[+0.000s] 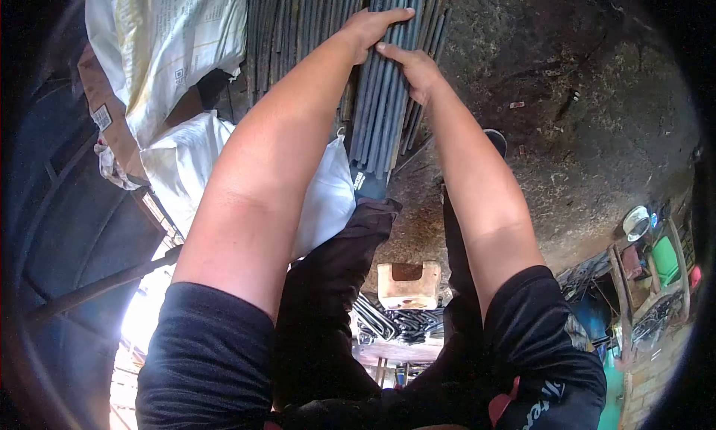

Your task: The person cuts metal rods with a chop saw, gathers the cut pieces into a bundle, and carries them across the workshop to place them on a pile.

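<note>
Both arms reach forward and down to a bundle of dark metal rods (375,120). My left hand (369,31) grips the bundle from its left side, thumb laid across the top. A little nearer to me, my right hand (418,72) holds the right side of the same bundle, its thumb also over the rods. The other fingers of both hands are hidden beside or beneath the rods. The near ends of the bundle lie roughly level, just above a dark shoe (369,184). More long rods (294,35) lie side by side to the left.
White woven sacks (186,42) and a cardboard box (112,105) stand on the left. Between my legs are a cut plastic container (409,287) and several bent metal pieces (406,324). Dark stained floor (574,132) extends right, with a white bowl (636,223) farther off.
</note>
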Motion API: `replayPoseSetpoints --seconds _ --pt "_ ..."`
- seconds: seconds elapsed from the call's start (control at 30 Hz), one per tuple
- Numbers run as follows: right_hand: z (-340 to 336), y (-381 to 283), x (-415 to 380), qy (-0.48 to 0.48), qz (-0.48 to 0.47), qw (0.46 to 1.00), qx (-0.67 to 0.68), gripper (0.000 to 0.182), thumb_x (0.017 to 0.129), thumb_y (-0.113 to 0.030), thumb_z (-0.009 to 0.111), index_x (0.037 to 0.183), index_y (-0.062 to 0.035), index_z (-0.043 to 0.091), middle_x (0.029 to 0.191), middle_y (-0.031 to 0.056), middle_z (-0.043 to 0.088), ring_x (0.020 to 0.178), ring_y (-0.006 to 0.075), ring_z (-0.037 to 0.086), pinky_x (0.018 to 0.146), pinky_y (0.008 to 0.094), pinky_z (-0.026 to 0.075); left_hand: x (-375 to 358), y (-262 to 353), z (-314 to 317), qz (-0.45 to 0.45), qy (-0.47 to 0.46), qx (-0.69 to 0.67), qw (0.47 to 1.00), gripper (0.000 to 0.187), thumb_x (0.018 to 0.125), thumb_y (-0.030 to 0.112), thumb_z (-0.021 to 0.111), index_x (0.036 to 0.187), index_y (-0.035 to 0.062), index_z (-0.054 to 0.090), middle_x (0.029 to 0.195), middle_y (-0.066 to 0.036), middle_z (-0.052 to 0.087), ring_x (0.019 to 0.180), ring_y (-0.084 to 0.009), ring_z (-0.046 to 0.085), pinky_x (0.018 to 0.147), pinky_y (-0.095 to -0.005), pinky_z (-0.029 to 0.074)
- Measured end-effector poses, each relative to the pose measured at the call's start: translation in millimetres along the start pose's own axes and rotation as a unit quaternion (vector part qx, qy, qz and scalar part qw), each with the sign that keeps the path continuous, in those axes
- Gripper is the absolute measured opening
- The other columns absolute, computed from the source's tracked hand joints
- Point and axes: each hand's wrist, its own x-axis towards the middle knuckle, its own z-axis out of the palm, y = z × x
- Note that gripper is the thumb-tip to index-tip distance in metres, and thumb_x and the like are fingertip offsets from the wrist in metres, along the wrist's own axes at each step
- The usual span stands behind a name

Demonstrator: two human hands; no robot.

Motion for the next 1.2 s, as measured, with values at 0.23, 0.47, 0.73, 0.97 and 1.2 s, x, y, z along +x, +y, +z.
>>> replayPoseSetpoints --seconds 0.23,0.47,0.73,0.97,1.2 --pt "1.9 3.6 10.1 0.017 -0.022 1.000 -0.006 0.043 0.077 -0.025 0.078 0.105 0.0056 0.065 0.096 0.0135 0.070 0.081 0.0224 0.069 0.076 0.0352 0.055 17.2 -9.1 -10.8 -0.009 -0.023 -0.011 1.000 0.080 0.072 0.045 0.078 0.128 -0.0068 0.052 0.121 -0.023 0.060 0.107 -0.0324 0.061 0.093 -0.0475 0.049" --pt "-3.8 6.7 14.7 0.034 -0.024 0.999 -0.005 0.041 0.082 -0.025 0.074 0.110 0.0030 0.063 0.106 0.0130 0.068 0.093 0.0225 0.067 0.086 0.0361 0.053 24.5 -15.7 -7.6 0.023 -0.042 -0.007 0.999 0.083 0.071 0.044 0.080 0.130 -0.0054 0.049 0.123 -0.022 0.059 0.110 -0.0323 0.060 0.094 -0.0469 0.049" --pt "-1.5 3.4 11.1 0.048 -0.010 0.999 0.011 0.039 0.082 -0.023 0.074 0.108 0.0045 0.064 0.105 0.0135 0.069 0.091 0.0230 0.068 0.085 0.0364 0.054 22.9 -8.9 -1.5 0.029 -0.034 0.013 0.999 0.066 0.076 0.042 0.077 0.124 0.0016 0.057 0.117 -0.017 0.063 0.102 -0.0286 0.063 0.089 -0.0463 0.051" --pt "5.8 0.1 19.1 0.081 -0.008 0.995 -0.064 0.046 0.079 -0.023 0.076 0.112 0.0054 0.060 0.103 0.0146 0.068 0.090 0.0234 0.068 0.079 0.0363 0.056 21.8 -6.6 -12.8 -0.005 -0.034 0.011 0.999 0.085 0.072 0.050 0.078 0.132 -0.0013 0.048 0.126 -0.020 0.058 0.114 -0.0325 0.056 0.100 -0.0476 0.043" --pt "15.7 2.4 21.6 0.093 -0.042 0.994 -0.039 0.061 0.079 -0.019 0.075 0.125 0.0073 0.045 0.111 0.0183 0.064 0.093 0.0275 0.068 0.077 0.0409 0.057 25.8 -9.2 -17.4 0.007 -0.002 -0.010 1.000 0.083 0.072 0.048 0.079 0.129 -0.0041 0.050 0.125 -0.020 0.057 0.116 -0.0330 0.054 0.098 -0.0500 0.042"
